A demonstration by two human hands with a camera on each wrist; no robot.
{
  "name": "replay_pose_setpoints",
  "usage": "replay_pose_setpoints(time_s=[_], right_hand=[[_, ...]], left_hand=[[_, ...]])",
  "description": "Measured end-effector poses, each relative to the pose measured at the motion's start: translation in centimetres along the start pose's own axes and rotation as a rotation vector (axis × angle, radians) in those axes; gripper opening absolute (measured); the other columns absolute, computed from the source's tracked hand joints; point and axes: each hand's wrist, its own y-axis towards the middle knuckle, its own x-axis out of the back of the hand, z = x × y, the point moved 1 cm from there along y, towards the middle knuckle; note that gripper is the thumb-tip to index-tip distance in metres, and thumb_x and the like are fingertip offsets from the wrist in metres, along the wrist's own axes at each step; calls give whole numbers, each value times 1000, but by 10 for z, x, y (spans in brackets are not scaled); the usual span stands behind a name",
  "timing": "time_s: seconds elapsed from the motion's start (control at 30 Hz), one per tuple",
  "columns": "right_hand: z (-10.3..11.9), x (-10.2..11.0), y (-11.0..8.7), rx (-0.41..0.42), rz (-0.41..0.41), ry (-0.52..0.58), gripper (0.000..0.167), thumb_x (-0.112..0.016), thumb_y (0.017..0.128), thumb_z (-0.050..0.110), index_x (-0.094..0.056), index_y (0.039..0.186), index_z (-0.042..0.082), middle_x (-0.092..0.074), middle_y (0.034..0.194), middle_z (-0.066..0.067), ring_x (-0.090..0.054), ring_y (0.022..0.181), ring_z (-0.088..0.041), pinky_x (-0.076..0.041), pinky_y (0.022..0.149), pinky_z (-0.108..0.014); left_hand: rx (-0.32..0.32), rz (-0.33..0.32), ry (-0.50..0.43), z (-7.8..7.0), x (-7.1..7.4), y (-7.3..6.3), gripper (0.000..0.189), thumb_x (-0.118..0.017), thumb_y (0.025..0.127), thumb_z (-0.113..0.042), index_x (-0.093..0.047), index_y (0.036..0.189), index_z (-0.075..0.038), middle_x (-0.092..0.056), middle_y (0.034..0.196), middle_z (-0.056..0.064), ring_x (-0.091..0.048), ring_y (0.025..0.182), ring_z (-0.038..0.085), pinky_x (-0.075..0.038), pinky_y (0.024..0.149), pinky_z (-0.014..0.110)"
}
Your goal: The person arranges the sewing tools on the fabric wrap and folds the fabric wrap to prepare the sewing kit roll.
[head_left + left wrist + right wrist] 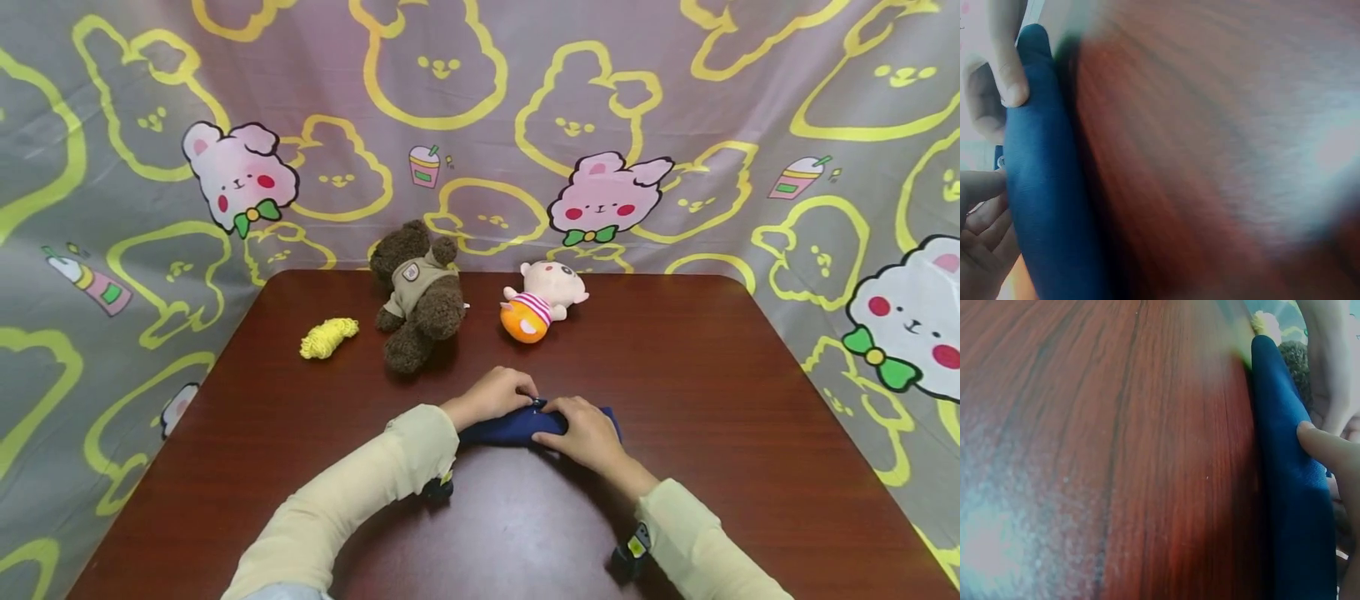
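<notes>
A long navy-blue roll (498, 429) with a smooth surface and rounded ends lies across the table in front of me. From its upper side sticks a small dark tab (538, 403) with a silvery spot like a snap. My left hand (497, 393) reaches over the far side of the roll, its thumb and fingertips pinching at that tab. My right hand (588, 433) grips the roll right of the tab, the thumb (1317, 442) pressed on its near face. In the right wrist view its other fingers are partly hidden behind the roll (1294, 487).
On the reddish-brown table (720, 400), a brown teddy bear (420, 296) in a beige shirt lies behind the hands. A small pink plush toy (543, 300) is to its right, a yellow yarn bundle (328, 337) to its left. A printed cloth (480, 150) hangs behind.
</notes>
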Motion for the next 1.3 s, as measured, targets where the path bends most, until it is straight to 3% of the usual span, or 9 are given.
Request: replay_pose_setpoints(time_s=[0.17,0.3,0.53,0.77,0.9,1.03,1.3], right_hand=[[-1,0,-1,-53,12,-45,51,-78,62,42,-55,99,17,-63,89,-2,-60,80,-21,-46,60,-37],[-1,0,-1,21,5,-56,53,-77,65,41,-58,107,17,-64,98,0,-60,86,-21,-48,66,-38],[-2,-2,0,172,-23,-108,44,-73,69,40,-62,104,15,-64,97,-2,-59,89,-23,-47,71,-39],[-3,-1,0,205,-14,-134,42,-72,71,41,-63,104,17,-61,98,-2,-59,87,-21,-48,70,-39],[-4,0,0,227,2,-147,41,-70,72,42,-63,104,18,-59,99,-2,-59,86,-21,-48,69,-39],[-5,0,0,295,5,-166,43,-71,72,42,-61,105,16,-59,102,-2,-58,88,-21,-48,71,-38],[-6,0,1,383,-24,-175,47,-73,68,39,-61,106,13,-62,104,-4,-57,83,-22,-48,67,-37]], left_hand=[[-79,-50,89,-2,-3,-9,8,-65,80,-9,-70,85,-11,-65,84,-1,-60,81,11,-45,75,21],[-134,-76,169,-5,-5,-14,9,-64,80,-10,-70,87,-11,-64,86,-1,-60,81,12,-46,74,22],[-184,-88,239,-7,-6,-23,12,-61,83,-16,-70,91,-11,-63,87,-2,-59,82,10,-46,74,23],[-223,-41,379,-10,-10,-36,44,-63,78,-46,-62,104,-11,-57,98,-2,-54,91,12,-45,77,27],[-264,-41,503,-12,-16,-41,52,-65,75,-49,-55,107,-9,-53,102,0,-53,92,14,-44,76,29],[-273,-86,592,-14,-22,-42,49,-65,76,-46,-54,105,-9,-54,102,2,-53,90,15,-44,72,28],[-286,-114,577,-15,-28,-42,43,-67,75,-38,-54,100,-6,-57,100,4,-56,87,17,-45,72,29]])
